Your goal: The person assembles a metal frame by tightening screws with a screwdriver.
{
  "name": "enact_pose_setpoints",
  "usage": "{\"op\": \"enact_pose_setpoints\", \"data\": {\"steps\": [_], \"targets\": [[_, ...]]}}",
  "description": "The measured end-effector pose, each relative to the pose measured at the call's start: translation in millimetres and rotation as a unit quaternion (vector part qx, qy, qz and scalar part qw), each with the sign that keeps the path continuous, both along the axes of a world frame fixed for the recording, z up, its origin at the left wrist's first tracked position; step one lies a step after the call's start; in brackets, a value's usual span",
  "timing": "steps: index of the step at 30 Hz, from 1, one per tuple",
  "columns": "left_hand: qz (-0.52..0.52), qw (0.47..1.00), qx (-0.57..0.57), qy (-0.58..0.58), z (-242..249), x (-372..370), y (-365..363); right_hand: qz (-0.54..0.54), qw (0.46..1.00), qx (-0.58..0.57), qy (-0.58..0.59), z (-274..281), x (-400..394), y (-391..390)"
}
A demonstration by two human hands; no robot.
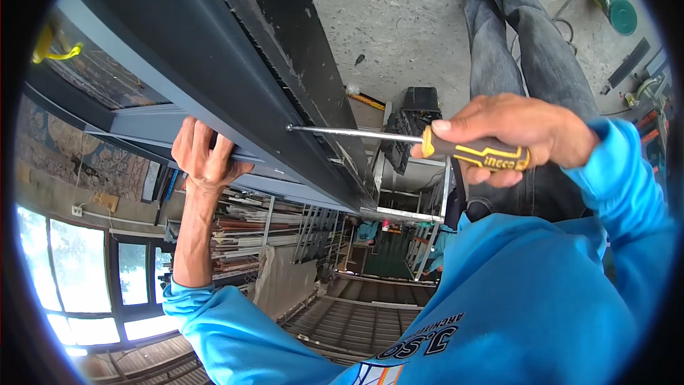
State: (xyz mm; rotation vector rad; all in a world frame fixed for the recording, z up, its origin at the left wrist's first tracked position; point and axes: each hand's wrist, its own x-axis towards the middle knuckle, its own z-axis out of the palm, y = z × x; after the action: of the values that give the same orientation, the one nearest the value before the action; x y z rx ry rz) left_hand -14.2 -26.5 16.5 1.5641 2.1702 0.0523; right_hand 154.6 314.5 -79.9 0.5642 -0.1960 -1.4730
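My right hand (509, 139) is wrapped around the black and yellow handle of a screwdriver (356, 133). The screwdriver's long metal shaft points left, and its tip touches the dark grey metal frame (206, 50) at a small spot that looks like a screw or hole. On the frame's other side, my left hand (206, 157) grips a grey frame bar with bent fingers. Part of its fingertips is hidden behind the bar. A long black bar (285, 21) with a scuffed surface runs alongside the frame.
Metal lengths (242, 232) are stacked on a rack beyond my left arm. A black container (420, 103) stands on the concrete floor (385, 21) near my legs. A green and yellow can (611, 3) and cables lie at upper right. Windows (78, 264) are at lower left.
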Motion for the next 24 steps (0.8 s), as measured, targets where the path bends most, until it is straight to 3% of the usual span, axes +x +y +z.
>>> {"op": "enact_pose_setpoints", "data": {"steps": [1, 3, 4, 5, 6, 10, 13, 14, 15, 17, 18, 19, 20, 21, 22, 24], "targets": [[0.002, 1.0, 0.001, -0.002, -0.3, 0.2, 0.2, 0.017, 1.0, 0.005, 0.006, 0.4, -3.0, 2.7], [-0.004, 1.0, 0.008, 0.005, -2.2, -2.3, -2.2, 0.033, 0.957, 0.14, 0.251, 28.7, -24.7, 16.1], [-0.008, 1.0, 0.002, -0.002, 1.0, -1.9, -4.2, -0.019, 0.871, 0.278, 0.403, 43.5, -16.3, 13.0], [-0.01, 1.0, -0.005, 0.003, 1.5, -1.5, -6.4, -0.082, 0.738, 0.433, 0.512, 52.9, -2.2, 2.1], [-0.009, 1.0, -0.006, 0.014, -1.4, -2.0, -6.5, -0.083, 0.735, 0.436, 0.512, 52.0, 2.7, 4.4], [0.014, 1.0, 0.009, -0.005, -2.0, 0.6, 2.3, 0.004, 0.887, 0.287, 0.362, 39.3, -5.4, 10.6], [-0.002, 1.0, 0.008, 0.004, -1.0, -2.3, -2.7, 0.064, 0.964, 0.142, 0.215, 22.9, -8.1, 2.1], [-0.005, 1.0, 0.009, 0.016, -1.5, -2.6, 1.0, -0.025, 0.998, -0.025, -0.056, -1.3, 6.0, -1.7], [-0.006, 1.0, 0.011, 0.009, -0.8, -1.5, 2.0, -0.032, 0.99, -0.099, -0.093, -13.0, 15.4, -7.2], [0.011, 0.999, 0.027, 0.021, -5.2, -2.1, 1.6, 0.023, 0.999, 0.035, 0.019, 13.1, 1.0, -1.5], [0.009, 0.999, 0.033, 0.029, -6.4, -2.2, 2.0, 0.044, 0.96, 0.137, 0.241, 24.2, 0.3, -0.9], [0.008, 0.999, 0.029, 0.022, -3.5, -2.2, 1.6, 0.042, 0.962, 0.133, 0.235, 31.3, 9.4, -6.0], [0.005, 0.999, 0.029, 0.016, -2.3, -2.7, 2.0, -0.063, 0.813, 0.345, 0.464, 35.0, 21.7, -12.7], [0.002, 0.999, 0.037, 0.02, -5.5, -4.2, 4.0, -0.158, 0.549, 0.516, 0.639, 35.3, 27.6, -12.7], [0.003, 0.999, 0.046, 0.029, -10.1, -5.1, 5.8, -0.118, 0.429, 0.5, 0.743, 36.6, 25.0, -2.7], [0.001, 0.999, 0.035, 0.017, -8.7, -4.6, 3.8, -0.077, 0.397, 0.489, 0.773, 30.1, 23.5, -5.0]]}}
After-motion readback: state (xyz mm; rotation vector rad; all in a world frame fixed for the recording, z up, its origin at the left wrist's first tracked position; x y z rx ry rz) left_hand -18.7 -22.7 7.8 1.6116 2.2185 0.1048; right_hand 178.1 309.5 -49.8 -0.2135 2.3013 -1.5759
